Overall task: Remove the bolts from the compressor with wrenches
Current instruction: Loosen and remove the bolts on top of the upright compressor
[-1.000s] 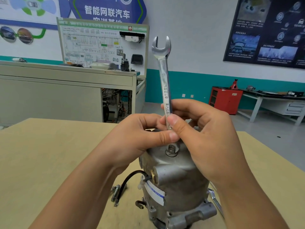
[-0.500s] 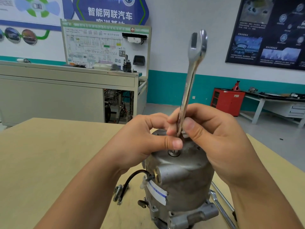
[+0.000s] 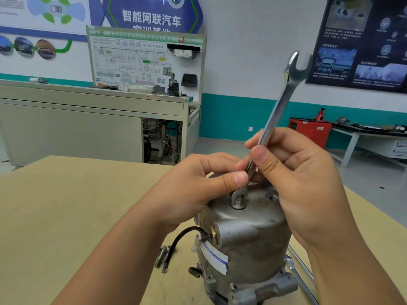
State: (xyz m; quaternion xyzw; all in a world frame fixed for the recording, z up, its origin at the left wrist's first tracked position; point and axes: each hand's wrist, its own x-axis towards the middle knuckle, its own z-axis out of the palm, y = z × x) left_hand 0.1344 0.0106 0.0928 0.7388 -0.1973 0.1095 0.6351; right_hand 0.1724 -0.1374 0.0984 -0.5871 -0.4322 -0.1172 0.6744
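A grey metal compressor stands upright on the tan table. A bolt sticks up from its top face. A steel open-end wrench stands tilted to the right, its lower jaw seated on that bolt. My right hand pinches the wrench's shank between thumb and fingers. My left hand pinches the wrench low down, just above the bolt. An empty bolt hole shows to the right of the bolt.
A loose bolt and a black cable lie on the table left of the compressor. Another wrench lies at its right. Behind stand a grey training bench, a red cabinet and a side table.
The wrench's upper end has swung from upright over to the right, pivoting on the bolt. Both hands have kept their hold and shifted slightly right.
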